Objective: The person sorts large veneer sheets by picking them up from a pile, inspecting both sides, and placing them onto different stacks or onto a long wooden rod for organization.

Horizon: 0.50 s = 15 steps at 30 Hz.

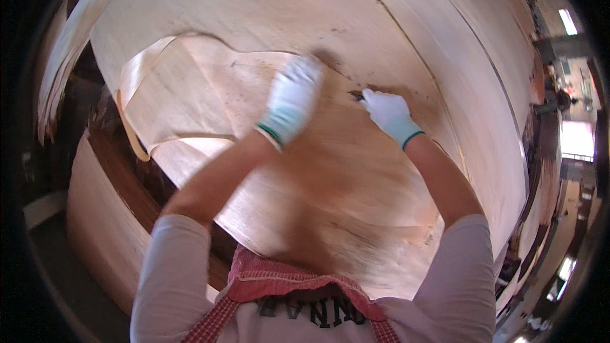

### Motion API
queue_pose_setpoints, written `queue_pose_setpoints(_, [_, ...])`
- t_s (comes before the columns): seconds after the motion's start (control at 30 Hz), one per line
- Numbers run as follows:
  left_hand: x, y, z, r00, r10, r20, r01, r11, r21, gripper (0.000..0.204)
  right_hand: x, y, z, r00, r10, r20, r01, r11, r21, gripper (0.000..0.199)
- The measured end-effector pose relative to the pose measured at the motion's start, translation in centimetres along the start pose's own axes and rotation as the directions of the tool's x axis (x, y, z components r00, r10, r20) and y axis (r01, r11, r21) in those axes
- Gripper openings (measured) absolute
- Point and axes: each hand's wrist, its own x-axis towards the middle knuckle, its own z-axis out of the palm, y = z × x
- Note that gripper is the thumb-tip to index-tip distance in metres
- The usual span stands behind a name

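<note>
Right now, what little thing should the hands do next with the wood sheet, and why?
Probably draw the dark tool in the right hand a little further along the veneer sheet. Its tip sits at a dark flaw in the wood, and the left hand, blurred, lies flat on the sheet just beside it, seemingly pressing it down.

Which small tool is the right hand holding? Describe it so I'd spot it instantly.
Start at the big pale veneer sheet filling the view. Near its middle, the white-gloved right hand pinches a small dark tool, the only dark object at its fingertips; the left hand lies flat alongside.
</note>
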Motion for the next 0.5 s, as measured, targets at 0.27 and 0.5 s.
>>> queue_pose_setpoints(0.27, [-2.0,11.2,-0.5,0.964,0.113,-0.241,-0.192,0.922,-0.337,0.048,-16.5,7.4,3.0,0.899,0.407,0.159,-0.406,0.913,-0.041,0.015])
queue_pose_setpoints(0.5, [-5.0,24.9,-3.0,0.922,0.269,-0.279,-0.378,0.788,-0.487,0.047,-27.3,7.8,6.1,0.775,0.606,0.181,-0.615,0.789,-0.009,0.018])
